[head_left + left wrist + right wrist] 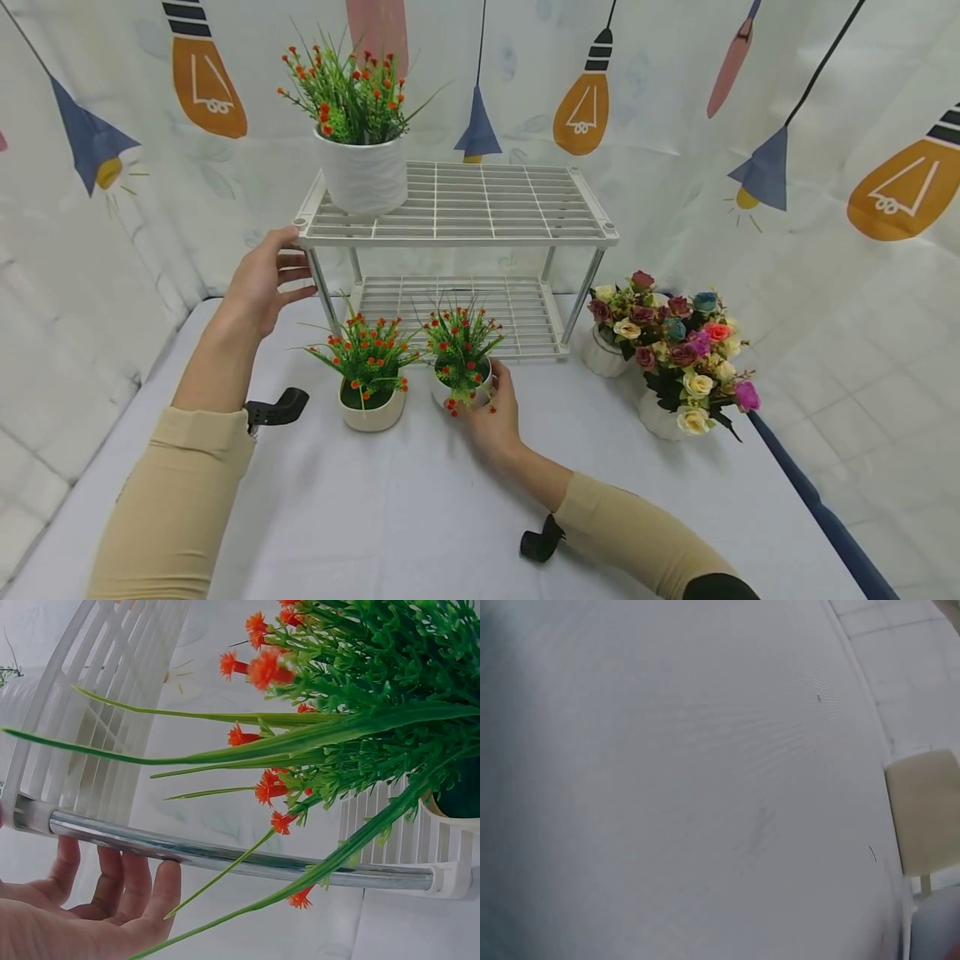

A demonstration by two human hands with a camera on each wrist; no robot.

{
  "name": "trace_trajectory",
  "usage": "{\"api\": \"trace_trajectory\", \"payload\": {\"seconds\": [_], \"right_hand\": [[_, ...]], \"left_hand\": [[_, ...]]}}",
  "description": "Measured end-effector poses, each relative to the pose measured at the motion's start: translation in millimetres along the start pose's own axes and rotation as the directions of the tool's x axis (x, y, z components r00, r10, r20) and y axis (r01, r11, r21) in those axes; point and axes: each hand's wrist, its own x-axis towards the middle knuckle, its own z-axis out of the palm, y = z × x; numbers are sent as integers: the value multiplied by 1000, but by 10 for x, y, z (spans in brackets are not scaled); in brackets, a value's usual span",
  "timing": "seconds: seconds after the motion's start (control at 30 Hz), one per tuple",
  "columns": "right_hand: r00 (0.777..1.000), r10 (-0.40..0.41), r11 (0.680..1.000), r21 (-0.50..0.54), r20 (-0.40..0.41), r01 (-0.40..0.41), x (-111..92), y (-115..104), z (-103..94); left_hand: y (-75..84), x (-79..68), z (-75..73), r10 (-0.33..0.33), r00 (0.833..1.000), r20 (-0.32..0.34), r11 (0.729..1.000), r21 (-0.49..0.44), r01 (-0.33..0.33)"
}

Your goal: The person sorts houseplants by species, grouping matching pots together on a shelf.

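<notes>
A white two-tier wire rack stands on the table. My left hand holds its upper front-left corner; in the left wrist view bent fingers lie against the metal leg. My right hand grips a small white pot of red-flowered artificial grass in front of the lower tier. To its left stands a similar potted plant, its leaves crossing the leg in the left wrist view. A larger white pot with red flowers sits on the top tier's left side. The right wrist view shows only white tablecloth and a beige sleeve.
Two white pots of artificial roses, one behind and one nearer, stand right of the rack. A white cloth covers the table. A curtain printed with lamps hangs close behind the rack.
</notes>
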Motion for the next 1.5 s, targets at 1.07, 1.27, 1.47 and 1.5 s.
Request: {"api": "trace_trajectory", "payload": {"seconds": [1.07,1.27,1.47,1.5], "right_hand": [[998,19,986,169,-59,-9,-247,-808,-589],[999,-15,969,245,-39,24,-294,-1029,-677],[997,-71,954,291,-17,73,-301,-1259,-743],[996,-82,950,302,-14,83,-294,-1302,-754]], "left_hand": [[8,1,8,-12,1000,2,1000,11,12],[8,9,2,-13,1000,12,1000,-3,14],[12,-6,7,-14,1000,-4,1000,18,14],[13,-9,9,-14,1000,-5,1000,19,14]]}}
